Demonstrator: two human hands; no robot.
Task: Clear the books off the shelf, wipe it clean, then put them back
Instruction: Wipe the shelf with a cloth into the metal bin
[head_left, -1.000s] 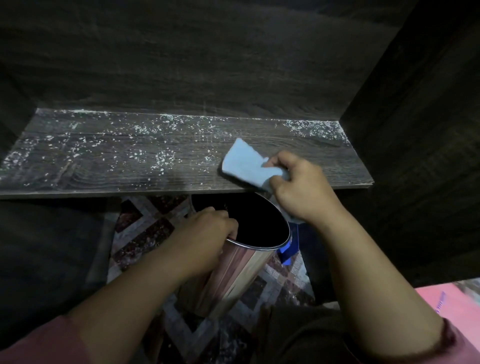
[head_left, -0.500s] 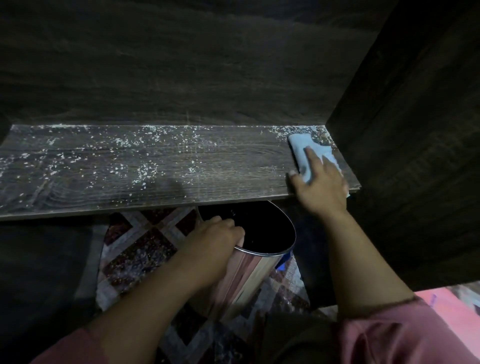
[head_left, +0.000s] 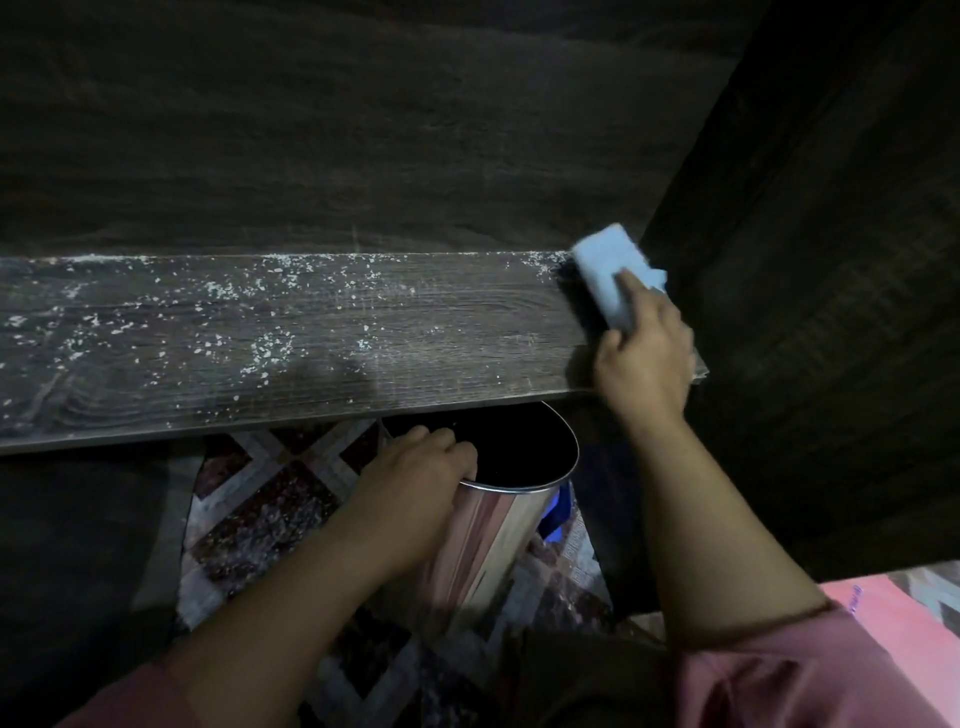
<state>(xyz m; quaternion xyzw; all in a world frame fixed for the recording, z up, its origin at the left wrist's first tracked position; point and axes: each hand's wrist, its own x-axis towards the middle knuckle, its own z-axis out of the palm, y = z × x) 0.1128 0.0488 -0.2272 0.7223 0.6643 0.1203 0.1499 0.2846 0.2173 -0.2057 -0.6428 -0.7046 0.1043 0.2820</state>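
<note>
Closest to me, my pink sleeve (head_left: 779, 670) covers the right upper arm. Below the shelf's front edge, my left hand (head_left: 415, 467) grips the near rim of a shiny metal bin (head_left: 493, 540), fingers curled over the edge into its dark mouth. The bin tilts over a diamond-patterned floor (head_left: 260, 499), its opening tucked just under the board. Beyond that lies the dark wood shelf (head_left: 311, 338), scattered with white crumbs (head_left: 270, 348), thickest along the back and left. My right hand (head_left: 644, 358) reaches over the shelf's right end, fingers stretched flat on a pale blue cloth (head_left: 608, 270), pressing it down. The cloth sits in the far right corner, where the back panel (head_left: 363, 156) meets the side wall (head_left: 805, 312).
</note>
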